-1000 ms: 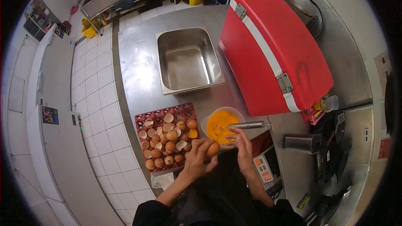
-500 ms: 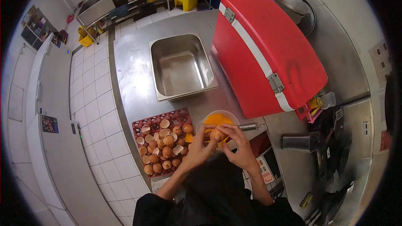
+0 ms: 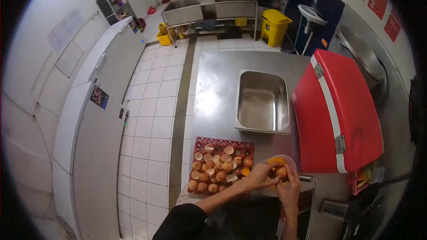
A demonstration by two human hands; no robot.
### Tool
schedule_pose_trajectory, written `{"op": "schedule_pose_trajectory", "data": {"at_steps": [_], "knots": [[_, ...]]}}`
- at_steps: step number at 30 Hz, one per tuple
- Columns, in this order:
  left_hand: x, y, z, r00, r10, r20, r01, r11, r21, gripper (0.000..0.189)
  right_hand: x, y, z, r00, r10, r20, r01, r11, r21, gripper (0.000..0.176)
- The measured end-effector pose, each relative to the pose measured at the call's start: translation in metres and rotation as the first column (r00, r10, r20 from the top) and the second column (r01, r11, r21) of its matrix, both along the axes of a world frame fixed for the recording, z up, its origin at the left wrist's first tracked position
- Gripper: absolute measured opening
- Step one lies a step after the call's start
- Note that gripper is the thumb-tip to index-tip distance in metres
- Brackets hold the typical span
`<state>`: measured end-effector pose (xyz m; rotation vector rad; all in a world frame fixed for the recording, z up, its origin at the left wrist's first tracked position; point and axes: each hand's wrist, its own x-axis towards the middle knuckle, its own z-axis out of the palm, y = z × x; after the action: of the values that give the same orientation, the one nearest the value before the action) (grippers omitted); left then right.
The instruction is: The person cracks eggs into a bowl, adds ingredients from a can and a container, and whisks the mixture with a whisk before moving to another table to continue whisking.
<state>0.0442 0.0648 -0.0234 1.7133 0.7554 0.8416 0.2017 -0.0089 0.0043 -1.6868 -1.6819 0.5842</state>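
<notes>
Both of my hands hold one brown egg [image 3: 280, 172] over a clear bowl [image 3: 289, 162] of yellow beaten egg. My left hand [image 3: 259, 176] grips the egg from the left, and my right hand [image 3: 290, 186] grips it from below and right. The bowl is mostly hidden behind my hands. A red egg tray [image 3: 221, 145] lies just left of my hands, holding several whole brown eggs and several empty shells [image 3: 229, 150]. A metal handle [image 3: 307, 178] sticks out to the right of the bowl.
A large red cooler [image 3: 340, 115] with a white band stands to the right. An empty steel pan [image 3: 262, 102] sits on the steel counter [image 3: 213, 89] beyond the tray. White tiled floor and a grey cabinet [image 3: 95, 120] lie left. A yellow bin [image 3: 275, 26] and sinks stand far back.
The camera has swung left and up, showing more floor and the far wall. My hands stay together on the egg over the bowl; a second ago the right hand was apart from it.
</notes>
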Motion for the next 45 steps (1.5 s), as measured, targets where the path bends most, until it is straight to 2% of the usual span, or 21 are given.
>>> {"op": "schedule_pose_trajectory", "data": {"at_steps": [4, 8, 10, 12, 16, 19, 24, 26, 27, 29, 30, 31, 32, 33, 35, 36, 38, 40, 41, 43, 45], "knots": [[-0.004, 0.003, 0.0, 0.99, 0.006, -0.139, 0.01, 0.993, 0.114, 0.045, 0.005, 0.0, -0.007, 0.998, -0.001, 0.058, -0.004, 0.997, 0.076, 0.052], [-0.01, 0.001, 0.003, 0.991, -0.092, -0.095, 0.093, 0.996, -0.001, 0.046, 0.017, 0.0, -0.003, 0.988, 0.065, 0.142, -0.082, 0.99, 0.115, 0.051], [-0.011, 0.002, 0.007, 0.998, -0.055, 0.034, 0.048, 0.98, 0.192, 0.046, 0.019, 0.002, -0.006, 0.981, 0.084, 0.173, -0.108, 0.984, 0.138, 0.053], [-0.006, 0.005, -0.016, 0.996, -0.085, 0.01, 0.081, 0.972, 0.221, 0.047, 0.025, -0.003, -0.009, 0.971, 0.083, 0.222, -0.114, 0.985, 0.132, 0.054], [-0.005, 0.004, 0.0, 0.992, -0.115, -0.045, 0.123, 0.954, 0.272, 0.048, 0.029, -0.005, 0.0, 0.974, 0.125, 0.187, -0.144, 0.985, 0.09, 0.059], [-0.011, -0.001, 0.01, 0.999, -0.051, 0.006, 0.051, 0.998, -0.031, 0.051, 0.016, 0.0, 0.006, 0.987, 0.152, 0.053, -0.155, 0.985, 0.073, 0.062], [-0.043, -0.024, 0.002, 0.998, 0.057, -0.025, -0.061, 0.982, -0.178, 0.054, -0.018, 0.009, 0.013, 0.97, 0.242, -0.035, -0.243, 0.97, -0.022, 0.065], [-0.059, -0.032, -0.006, 0.976, 0.19, 0.106, -0.139, 0.919, -0.368, 0.051, -0.033, 0.011, 0.018, 0.939, 0.305, -0.157, -0.312, 0.95, -0.022, 0.067], [-0.073, -0.032, -0.006, 0.972, 0.233, 0.025, -0.214, 0.926, -0.31, 0.05, -0.04, 0.01, 0.021, 0.939, 0.302, -0.167, -0.31, 0.95, -0.025, 0.067], [-0.095, -0.03, -0.012, 0.914, 0.399, 0.079, -0.337, 0.851, -0.402, 0.049, -0.045, 0.004, 0.028, 0.939, 0.281, -0.199, -0.281, 0.959, 0.03, 0.053], [-0.11, -0.027, -0.02, 0.878, 0.471, -0.087, -0.476, 0.835, -0.277, 0.049, -0.037, -0.003, 0.024, 0.948, 0.257, -0.185, -0.259, 0.966, 0.016, 0.053], [-0.126, -0.021, -0.029, 0.806, 0.546, -0.229, -0.581, 0.804, -0.129, 0.05, -0.026, -0.012, 0.015, 0.97, 0.15, -0.192, -0.134, 0.986, 0.095, 0.038], [-0.139, -0.011, -0.04, 0.782, 0.547, -0.301, -0.579, 0.815, -0.024, 0.051, -0.014, -0.021, 0.007, 0.979, 0.046, -0.2, -0.01, 0.984, 0.178, 0.023], [-0.149, 0.0, -0.048, 0.747, 0.554, -0.366, -0.567, 0.819, 0.083, 0.053, -0.003, -0.033, 0.002, 0.954, -0.144, -0.262, 0.177, 0.978, 0.108, 0.009], [-0.157, 0.013, -0.048, 0.565, 0.518, -0.642, -0.51, 0.831, 0.221, 0.053, 0.027, -0.062, -0.022, 0.925, -0.293, -0.244, 0.317, 0.946, 0.064, 0.012], [-0.158, 0.016, -0.053, 0.583, 0.512, -0.631, -0.502, 0.838, 0.216, 0.053, 0.04, -0.07, -0.029, 0.871, -0.422, -0.252, 0.441, 0.897, 0.021, 0.017], [-0.156, 0.019, -0.063, 0.446, 0.607, -0.658, -0.351, 0.795, 0.495, 0.054, 0.054, -0.071, -0.033, 0.855, -0.496, -0.152, 0.496, 0.867, -0.038, 0.026], [-0.141, 0.015, -0.043, 0.502, 0.601, -0.622, -0.338, 0.798, 0.498, 0.05, 0.07, -0.064, -0.051, 0.919, -0.358, 0.164, 0.344, 0.933, 0.11, 0.039], [-0.133, 0.01, -0.032, 0.561, 0.602, -0.568, -0.39, 0.797, 0.46, 0.047, 0.076, -0.062, -0.061, 0.95, -0.31, 0.026, 0.311, 0.949, -0.048, 0.05], [-0.114, -0.001, -0.01, 0.669, 0.567, -0.481, -0.428, 0.823, 0.374, 0.04, 0.083, -0.041, -0.053, 0.947, -0.253, -0.198, 0.205, 0.95, -0.234, 0.05], [-0.098, -0.015, 0.001, 0.75, 0.499, -0.434, -0.401, 0.865, 0.301, 0.035, 0.105, -0.026, -0.088, 0.981, -0.067, -0.184, 0.005, 0.947, -0.322, 0.05]]}}
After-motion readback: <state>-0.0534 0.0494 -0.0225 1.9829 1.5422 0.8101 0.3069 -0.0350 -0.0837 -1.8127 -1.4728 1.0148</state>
